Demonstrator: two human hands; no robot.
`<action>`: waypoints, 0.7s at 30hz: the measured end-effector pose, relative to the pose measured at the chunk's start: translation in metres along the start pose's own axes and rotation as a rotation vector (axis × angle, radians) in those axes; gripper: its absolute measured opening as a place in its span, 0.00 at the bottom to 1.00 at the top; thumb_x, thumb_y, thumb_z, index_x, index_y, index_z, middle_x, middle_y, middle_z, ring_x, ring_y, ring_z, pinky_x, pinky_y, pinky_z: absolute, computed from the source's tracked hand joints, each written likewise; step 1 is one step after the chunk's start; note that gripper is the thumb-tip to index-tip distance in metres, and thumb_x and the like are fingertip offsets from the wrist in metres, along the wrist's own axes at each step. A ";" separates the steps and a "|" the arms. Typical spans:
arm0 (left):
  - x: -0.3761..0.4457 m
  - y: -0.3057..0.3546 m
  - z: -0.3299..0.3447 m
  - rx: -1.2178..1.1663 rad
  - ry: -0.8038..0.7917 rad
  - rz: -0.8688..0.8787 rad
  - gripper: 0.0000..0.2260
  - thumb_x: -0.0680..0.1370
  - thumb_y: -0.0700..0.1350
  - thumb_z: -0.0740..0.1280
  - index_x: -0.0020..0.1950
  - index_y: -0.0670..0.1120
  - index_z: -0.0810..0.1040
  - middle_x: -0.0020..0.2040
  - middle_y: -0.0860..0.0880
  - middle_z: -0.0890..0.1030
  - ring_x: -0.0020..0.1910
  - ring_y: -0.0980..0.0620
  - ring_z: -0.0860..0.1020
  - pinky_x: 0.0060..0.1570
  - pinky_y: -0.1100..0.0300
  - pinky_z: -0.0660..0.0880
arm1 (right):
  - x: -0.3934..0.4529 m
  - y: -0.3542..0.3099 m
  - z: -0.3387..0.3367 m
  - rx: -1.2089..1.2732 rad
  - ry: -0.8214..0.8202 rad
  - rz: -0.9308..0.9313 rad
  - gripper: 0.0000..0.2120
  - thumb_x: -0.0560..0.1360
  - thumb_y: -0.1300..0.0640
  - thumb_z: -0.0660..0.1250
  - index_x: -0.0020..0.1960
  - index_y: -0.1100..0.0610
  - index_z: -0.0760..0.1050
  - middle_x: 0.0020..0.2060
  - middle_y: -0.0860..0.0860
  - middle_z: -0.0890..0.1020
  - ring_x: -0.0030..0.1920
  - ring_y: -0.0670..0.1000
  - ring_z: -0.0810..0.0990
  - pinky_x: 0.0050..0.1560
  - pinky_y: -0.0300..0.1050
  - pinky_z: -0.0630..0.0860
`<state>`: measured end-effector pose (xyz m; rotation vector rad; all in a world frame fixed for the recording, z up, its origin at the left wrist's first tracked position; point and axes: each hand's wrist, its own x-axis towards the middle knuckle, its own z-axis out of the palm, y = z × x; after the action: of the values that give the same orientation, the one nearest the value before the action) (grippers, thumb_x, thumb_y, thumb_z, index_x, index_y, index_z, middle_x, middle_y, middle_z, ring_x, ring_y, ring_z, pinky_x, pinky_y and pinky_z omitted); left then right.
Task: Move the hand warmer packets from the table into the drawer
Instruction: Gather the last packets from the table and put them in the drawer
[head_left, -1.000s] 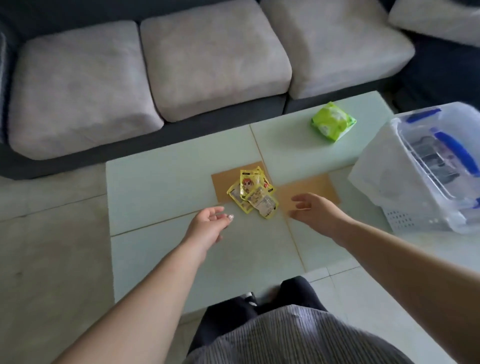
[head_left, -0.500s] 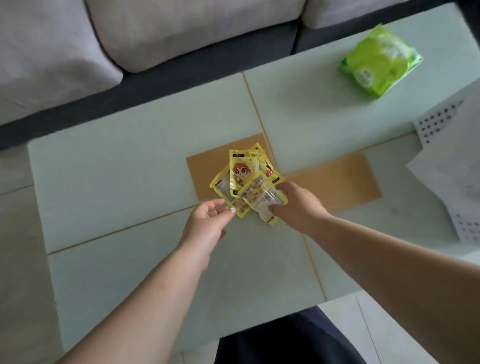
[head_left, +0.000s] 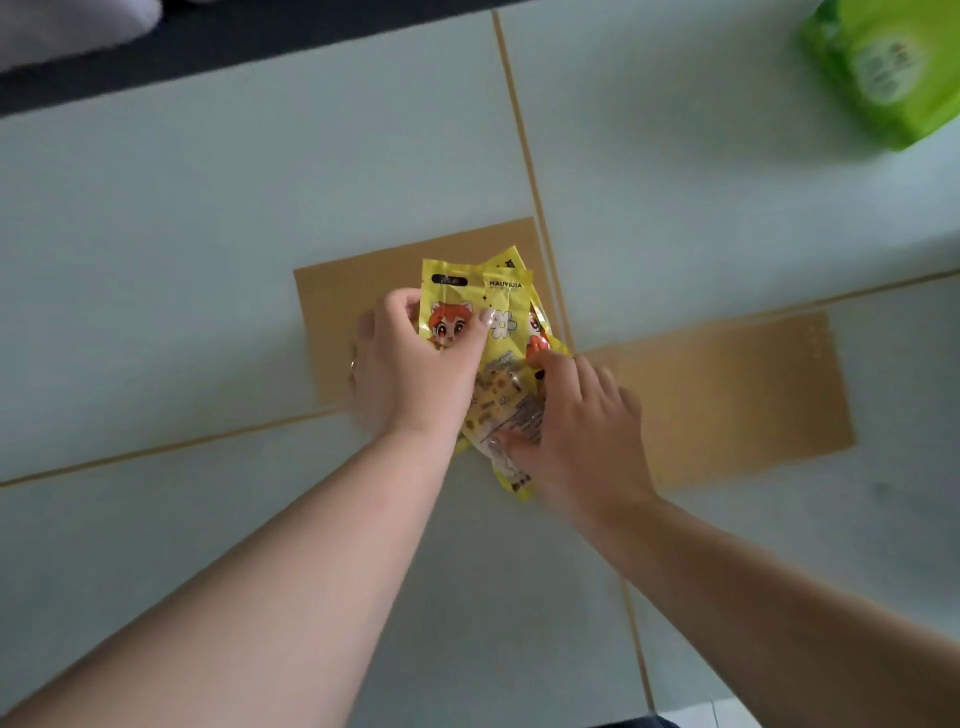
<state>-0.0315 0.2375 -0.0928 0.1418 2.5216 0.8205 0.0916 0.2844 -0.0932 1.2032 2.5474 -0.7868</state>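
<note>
I have both hands down on the pile of yellow hand warmer packets (head_left: 493, 332) near the middle of the pale green table (head_left: 208, 208), where its thin tan seams cross. My left hand (head_left: 415, 364) has its thumb curled onto the printed face of the top packet, over the cartoon fox, with a finger hooked over that packet's left edge, so I am pinching it. My right hand (head_left: 582, 421) lies over the lower right part of the pile, fingers spread and only slightly bent, with the thumb pressing on the clear-fronted packet at the near end; I cannot tell whether any finger is tucked under a packet.

The packets overlap in a loose fan, their top edges pointing toward the far edge of the table. Most of the pile sits on a tan rectangular patch (head_left: 353, 296) on the tabletop, with its near end lying past the patch on the pale green surface. A second tan patch (head_left: 727, 395) lies just to the right of my right hand. A bright green soft pack (head_left: 883, 67) rests near the far right corner, well apart from the pile. Beyond the far edge I see a dark sofa base (head_left: 208, 41).
</note>
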 end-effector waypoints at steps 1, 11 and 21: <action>-0.002 0.001 0.004 0.068 0.017 0.004 0.27 0.66 0.63 0.71 0.60 0.54 0.71 0.60 0.53 0.74 0.61 0.50 0.72 0.61 0.49 0.70 | 0.000 -0.002 0.000 0.021 -0.024 -0.004 0.31 0.66 0.43 0.71 0.65 0.52 0.67 0.55 0.47 0.76 0.59 0.53 0.73 0.56 0.49 0.65; -0.013 0.004 0.000 0.112 0.054 -0.038 0.19 0.69 0.55 0.72 0.46 0.46 0.67 0.53 0.47 0.75 0.56 0.43 0.73 0.57 0.48 0.69 | 0.003 -0.007 -0.010 0.086 -0.167 0.009 0.16 0.70 0.45 0.68 0.52 0.53 0.76 0.51 0.49 0.77 0.56 0.54 0.72 0.50 0.45 0.65; -0.050 -0.041 -0.021 -0.425 0.095 -0.428 0.10 0.70 0.52 0.73 0.39 0.51 0.73 0.39 0.53 0.79 0.36 0.56 0.76 0.33 0.61 0.68 | 0.020 0.010 -0.027 0.328 0.037 0.074 0.17 0.71 0.50 0.70 0.57 0.56 0.78 0.66 0.49 0.69 0.65 0.52 0.69 0.65 0.49 0.70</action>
<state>0.0039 0.1809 -0.0811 -0.5662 2.2711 1.1658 0.0871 0.3181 -0.0824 1.4069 2.4504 -1.2102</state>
